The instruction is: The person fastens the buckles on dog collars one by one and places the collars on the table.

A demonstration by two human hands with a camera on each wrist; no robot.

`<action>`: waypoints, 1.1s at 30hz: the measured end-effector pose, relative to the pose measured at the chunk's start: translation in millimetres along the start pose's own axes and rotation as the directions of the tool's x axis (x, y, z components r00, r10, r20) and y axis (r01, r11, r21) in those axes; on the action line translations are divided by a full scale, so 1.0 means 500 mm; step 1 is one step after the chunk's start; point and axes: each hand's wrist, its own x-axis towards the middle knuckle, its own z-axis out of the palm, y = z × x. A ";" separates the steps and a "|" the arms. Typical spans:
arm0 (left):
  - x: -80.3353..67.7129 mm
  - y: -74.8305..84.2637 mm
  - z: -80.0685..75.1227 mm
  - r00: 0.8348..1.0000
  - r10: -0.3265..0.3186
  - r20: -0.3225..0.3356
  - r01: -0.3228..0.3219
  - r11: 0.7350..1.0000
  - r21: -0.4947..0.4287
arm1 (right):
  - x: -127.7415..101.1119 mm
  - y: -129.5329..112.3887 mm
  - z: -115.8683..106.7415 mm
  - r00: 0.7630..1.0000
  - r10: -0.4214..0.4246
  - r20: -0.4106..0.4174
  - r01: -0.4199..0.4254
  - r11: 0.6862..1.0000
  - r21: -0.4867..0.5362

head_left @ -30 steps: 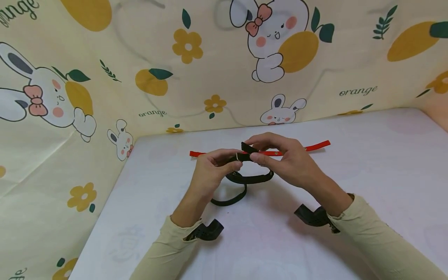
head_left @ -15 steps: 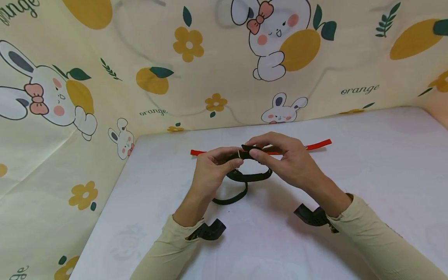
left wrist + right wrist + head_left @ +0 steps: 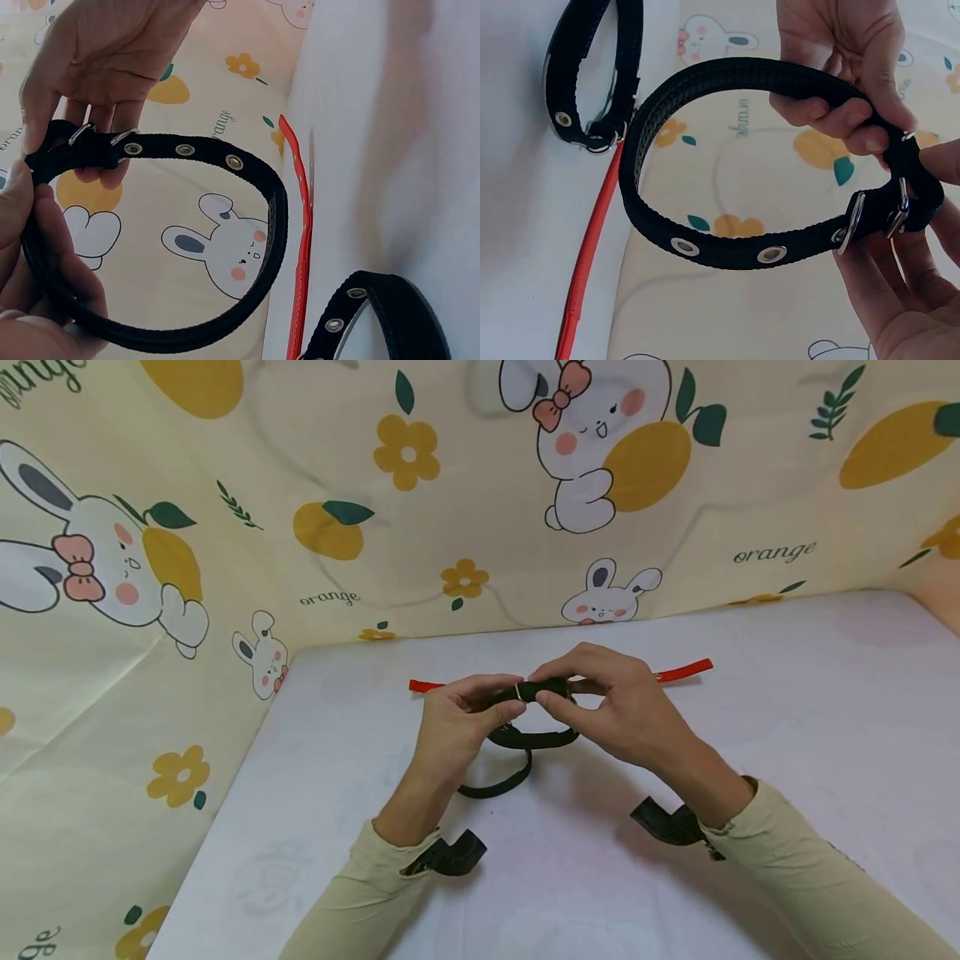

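A black pet collar (image 3: 534, 741) with metal eyelets hangs as a ring between both hands, above the table. My left hand (image 3: 450, 727) pinches its upper band between thumb and fingers. My right hand (image 3: 633, 706) pinches the same band just to the right, over the strap end by the buckle. In the right wrist view the strap passes at the metal buckle (image 3: 898, 214), beside a metal D-shaped ring (image 3: 851, 223). Fingertips hide part of the strap end. A metal edge (image 3: 517, 692) shows between the hands.
A second black collar (image 3: 491, 792) lies looped on the white table (image 3: 555, 893), below the hands. Behind them a red strap (image 3: 686, 670) with eyelets lies stretched out, partly hidden. A printed cloth (image 3: 420, 527) rises along the back and left.
The black strap end, which stuck up between my right fingers, has come down flat against the band. My hands have moved slightly closer together.
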 end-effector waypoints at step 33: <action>0.005 0.000 -0.011 0.999 0.011 -0.050 -0.017 0.993 -0.119 | 0.005 0.005 0.000 0.995 0.104 0.003 -0.103 0.987 -0.125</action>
